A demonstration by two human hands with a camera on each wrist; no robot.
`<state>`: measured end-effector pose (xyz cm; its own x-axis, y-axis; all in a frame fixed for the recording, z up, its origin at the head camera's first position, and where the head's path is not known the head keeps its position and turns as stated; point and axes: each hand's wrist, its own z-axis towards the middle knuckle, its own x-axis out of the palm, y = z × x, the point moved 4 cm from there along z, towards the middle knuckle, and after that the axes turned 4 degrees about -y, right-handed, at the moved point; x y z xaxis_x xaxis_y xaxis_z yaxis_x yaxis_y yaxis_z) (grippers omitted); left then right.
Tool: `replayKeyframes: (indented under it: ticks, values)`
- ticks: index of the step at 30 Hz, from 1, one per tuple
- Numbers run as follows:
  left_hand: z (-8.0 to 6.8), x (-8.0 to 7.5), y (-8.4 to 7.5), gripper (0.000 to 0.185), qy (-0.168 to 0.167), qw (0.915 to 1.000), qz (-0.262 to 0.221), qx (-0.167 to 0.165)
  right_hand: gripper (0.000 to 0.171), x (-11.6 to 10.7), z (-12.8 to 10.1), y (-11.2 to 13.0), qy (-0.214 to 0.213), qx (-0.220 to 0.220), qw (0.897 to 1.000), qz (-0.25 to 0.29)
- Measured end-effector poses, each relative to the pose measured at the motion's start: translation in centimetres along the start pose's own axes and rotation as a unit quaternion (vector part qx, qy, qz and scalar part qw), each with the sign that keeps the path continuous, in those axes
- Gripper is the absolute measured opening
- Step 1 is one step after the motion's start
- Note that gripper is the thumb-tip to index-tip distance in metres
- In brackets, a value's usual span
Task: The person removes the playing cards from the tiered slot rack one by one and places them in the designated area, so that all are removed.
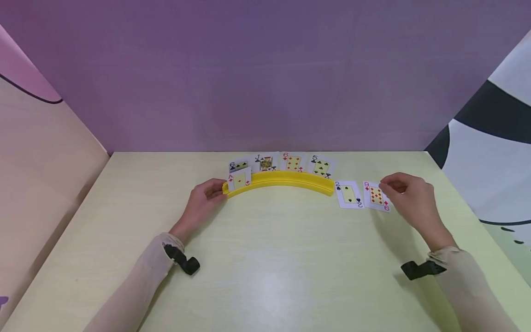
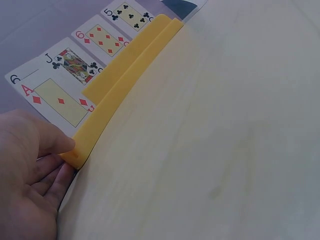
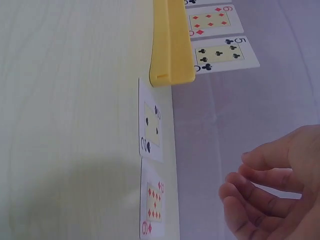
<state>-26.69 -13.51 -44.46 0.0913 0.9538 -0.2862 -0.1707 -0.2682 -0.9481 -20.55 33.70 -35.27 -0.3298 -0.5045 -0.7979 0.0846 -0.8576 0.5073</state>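
In the head view my left hand (image 1: 203,200) grips the left end of a curved yellow card holder (image 1: 286,177), thumb on its front face. The ace of diamonds (image 1: 239,180) stands in the front slot there, partly covering a black six (image 1: 238,164). Behind, the jack of clubs (image 1: 265,162), six of diamonds (image 1: 293,162) and five of clubs (image 1: 321,166) stand in a row. My right hand (image 1: 410,198) hovers over the nine of diamonds (image 1: 375,196), fingers loosely curled with nothing between them. In the right wrist view the hand (image 3: 275,185) appears apart from the cards.
The two of spades (image 1: 349,195) lies face up between the holder's right end and the nine of diamonds. A pale wooden table (image 1: 265,258) carries everything, and a purple backdrop (image 1: 265,78) rises behind its far edge. Each wrist wears a black camera mount (image 1: 182,260).
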Motion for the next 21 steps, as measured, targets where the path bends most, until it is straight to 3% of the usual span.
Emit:
replayKeyframes:
  ticks: [9, 17, 21]
  values:
    - [0.0, 0.0, -0.3, 0.037, 0.004, 0.9999, 0.008, -0.009, 0.017, 0.7, 0.0, 2.3, -0.005, -0.039, 0.999, 0.008]
    - [-1.0, 0.0, -3.3, 0.036, 0.010, 0.9996, 0.018, -0.017, 0.015, 1.6, -0.1, 5.1, 0.005, -0.068, 0.997, 0.039]
    - [-0.6, 0.0, -2.3, 0.036, 0.009, 0.9997, 0.016, -0.018, 0.015, 2.5, 0.0, 6.4, 0.014, -0.083, 0.995, 0.053]
